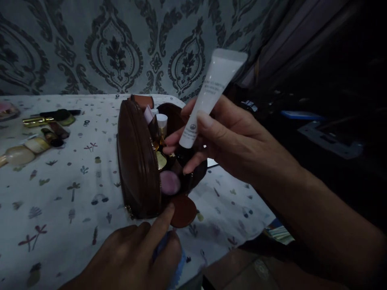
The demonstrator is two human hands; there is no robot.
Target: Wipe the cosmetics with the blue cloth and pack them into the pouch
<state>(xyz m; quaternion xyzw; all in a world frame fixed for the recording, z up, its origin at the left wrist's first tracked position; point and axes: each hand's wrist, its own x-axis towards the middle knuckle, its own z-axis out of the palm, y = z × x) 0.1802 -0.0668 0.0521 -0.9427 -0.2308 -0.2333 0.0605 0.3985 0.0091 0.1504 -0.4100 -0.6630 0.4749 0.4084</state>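
My right hand (223, 137) is closed round a white squeeze tube (208, 94), holding it tilted with its cap end down over the mouth of an open brown zip pouch (136, 161). Inside the pouch I see several small cosmetics, among them a white-capped bottle (161, 121) and a pink round compact (169, 182). My left hand (139, 253) rests on the table just in front of the pouch, its fingers curled round something blue (163, 245) and one fingertip touching the pouch's round leather tab (183, 210).
The table wears a white cloth with small printed figures (72, 189). Several cosmetic items, gold and dark tubes and pale compacts (39, 133), lie at the far left. Patterned wallpaper stands behind. The table's right edge drops off into a dark area.
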